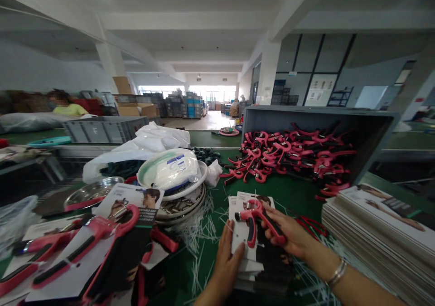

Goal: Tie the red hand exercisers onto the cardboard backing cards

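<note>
In my right hand [283, 231] is a pink and black hand grip strengthener [256, 217] with a metal spring, held by one handle over a printed backing card [243, 233]. This card tops a small stack on the green table. My left hand [227, 256] rests along the card's left edge, fingers stretched out and thumb near its face. At the left, other hand grip strengtheners [108, 226] lie on cards in a heap, some fastened with white cable ties. Loose white cable ties [204, 220] are scattered left of the stack.
A grey crate [370, 147] on its side spills many hand grip strengtheners [288, 152] at the back right. A tall stack of cards [374, 233] stands right. Stacked bowls with a plastic bag [178, 167] sit left of centre. Another person [68, 109] is far left.
</note>
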Demonstrator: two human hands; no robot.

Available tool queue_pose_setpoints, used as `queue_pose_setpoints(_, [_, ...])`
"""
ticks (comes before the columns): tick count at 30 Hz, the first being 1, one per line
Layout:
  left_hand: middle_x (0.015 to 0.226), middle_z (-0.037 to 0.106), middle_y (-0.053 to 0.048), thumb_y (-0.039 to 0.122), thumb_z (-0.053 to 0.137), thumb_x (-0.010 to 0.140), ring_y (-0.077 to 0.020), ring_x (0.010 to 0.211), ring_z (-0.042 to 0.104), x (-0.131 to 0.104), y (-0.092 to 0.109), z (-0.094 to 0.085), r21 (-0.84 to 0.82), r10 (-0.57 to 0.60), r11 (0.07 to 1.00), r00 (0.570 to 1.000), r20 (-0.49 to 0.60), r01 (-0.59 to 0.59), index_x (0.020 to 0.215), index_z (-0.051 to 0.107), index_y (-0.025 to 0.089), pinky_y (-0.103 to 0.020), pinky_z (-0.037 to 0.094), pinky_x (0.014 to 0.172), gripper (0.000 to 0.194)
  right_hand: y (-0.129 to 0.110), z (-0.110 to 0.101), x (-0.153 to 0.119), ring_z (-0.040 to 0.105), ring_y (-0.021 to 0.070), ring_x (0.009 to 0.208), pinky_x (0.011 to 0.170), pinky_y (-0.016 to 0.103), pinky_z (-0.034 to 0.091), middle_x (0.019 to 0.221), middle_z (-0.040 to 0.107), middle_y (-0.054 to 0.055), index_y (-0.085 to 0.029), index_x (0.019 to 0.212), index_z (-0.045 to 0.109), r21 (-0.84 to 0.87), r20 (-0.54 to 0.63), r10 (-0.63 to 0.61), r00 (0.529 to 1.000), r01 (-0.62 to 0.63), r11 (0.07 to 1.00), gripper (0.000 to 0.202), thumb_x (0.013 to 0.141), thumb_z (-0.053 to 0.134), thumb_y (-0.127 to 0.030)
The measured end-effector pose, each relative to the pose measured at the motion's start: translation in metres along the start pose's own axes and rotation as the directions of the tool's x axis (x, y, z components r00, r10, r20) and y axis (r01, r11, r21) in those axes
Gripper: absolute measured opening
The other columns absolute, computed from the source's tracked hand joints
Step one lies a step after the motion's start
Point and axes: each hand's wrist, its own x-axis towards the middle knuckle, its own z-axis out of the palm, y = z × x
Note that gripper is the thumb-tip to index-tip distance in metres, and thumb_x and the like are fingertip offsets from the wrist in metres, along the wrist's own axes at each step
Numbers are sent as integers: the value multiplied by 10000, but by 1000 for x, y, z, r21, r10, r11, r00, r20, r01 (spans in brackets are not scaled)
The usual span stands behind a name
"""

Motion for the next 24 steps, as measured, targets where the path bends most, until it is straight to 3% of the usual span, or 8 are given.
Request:
queue_pose_setpoints(3, [1479,351,-76,391,542,807,-260,1387,238,2,5,-1,-178,-22,984,1000,19,25,1381,404,188,-383,151,1151,624,1,-4,-12,597,142,469,378,227,443,720,617,22,-257,1371,335,-473,18,-60,998,61,879,531,891,432,-463])
queue_pose_setpoints(6, [1459,384,-93,407,568,792,-272,1378,259,3,11,-2,-267,-39,962,998,50,51,1373,411,178,-390,183,1142,645,-3,-8,-19,664,215,679,591,321,516,818,675,73,-218,1298,487,-849,135,-303,944,267,456,521,868,430,-507])
queue_pose_setpoints(9, [1460,377,-116,399,573,795,-266,1359,304,4,19,-6,-286,-90,952,994,69,107,1395,359,163,-380,259,1113,679,-6,-13,-20,642,261,937,831,397,477,1043,671,128,-197,1284,519,-940,269,-478,836,337,61,469,888,390,-412])
queue_pose_setpoints(13, [1453,386,-108,377,517,830,-242,1329,360,20,44,-17,-34,-99,995,987,-123,96,1375,377,185,-374,322,1070,594,-4,-12,-15,477,315,1201,975,453,386,1198,593,138,-220,1081,666,-877,481,-447,754,405,-259,341,767,547,-278])
queue_pose_setpoints(16, [1350,514,-107,346,569,783,-252,1261,439,47,76,-15,439,124,894,991,-44,-93,1222,557,178,-414,299,1076,470,0,-3,-6,515,308,1139,947,445,409,1082,627,133,-220,906,712,-842,531,-423,734,404,-358,213,761,557,-242])
queue_pose_setpoints(19, [1247,606,-99,394,583,776,-315,1178,506,76,103,4,739,98,650,984,149,-176,1111,639,225,-548,266,1047,380,5,2,5,576,260,1027,941,410,411,946,652,112,-210,808,708,-834,542,-448,711,388,-393,244,796,475,-139])
queue_pose_setpoints(21, [1168,655,-104,379,573,791,-336,1125,544,92,110,21,786,74,578,974,216,-218,1084,654,248,-630,229,1013,331,7,1,11,581,251,1017,937,390,411,911,657,104,-203,778,698,-853,519,-480,707,393,-344,253,779,470,-91])
queue_pose_setpoints(24, [1032,716,-43,352,567,807,-288,1025,605,104,108,39,759,74,586,951,300,-285,935,702,290,-633,231,1004,197,9,-6,15,581,243,1021,906,370,428,918,664,95,-195,780,677,-881,468,-531,706,416,-224,195,799,495,-130])
